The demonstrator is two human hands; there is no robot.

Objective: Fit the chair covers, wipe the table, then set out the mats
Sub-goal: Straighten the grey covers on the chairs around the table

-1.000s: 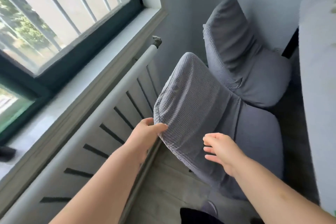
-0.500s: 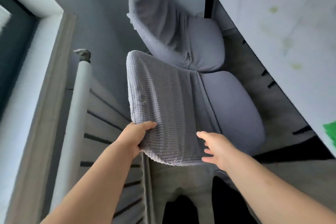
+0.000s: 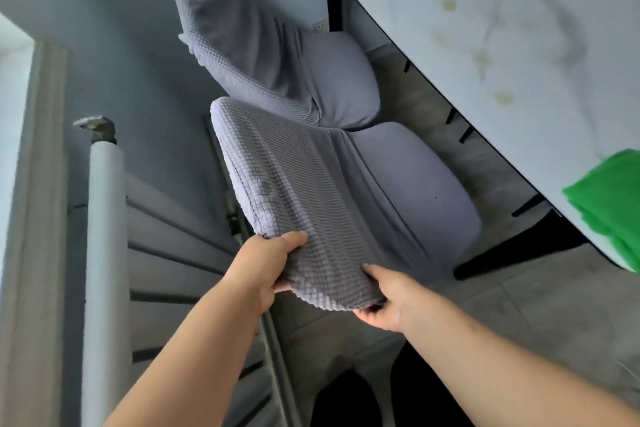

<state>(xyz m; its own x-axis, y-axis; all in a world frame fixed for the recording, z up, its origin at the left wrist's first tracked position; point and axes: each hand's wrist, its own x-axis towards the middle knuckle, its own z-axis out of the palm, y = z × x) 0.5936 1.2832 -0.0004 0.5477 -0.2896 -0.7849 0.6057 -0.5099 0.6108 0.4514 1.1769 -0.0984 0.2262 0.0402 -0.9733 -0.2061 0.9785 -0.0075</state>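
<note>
Both hands grip the near chair's cover [image 3: 298, 191] at the top edge of the backrest: the left hand [image 3: 266, 265] pinches one corner, the right hand [image 3: 388, 298] curls under the other. The far chair [image 3: 263, 45] looks already covered. To finish well, pull both corners evenly so the ribbing lies straight, then smooth the creases toward the seat. The stained tabletop [image 3: 502, 45] and green cloth [image 3: 609, 198] wait.

One head-worn camera looks steeply down from close above both forearms at the near chair [image 3: 346, 191], with the table edge [image 3: 485, 135] at right and the radiator [image 3: 104, 253] at left.
</note>
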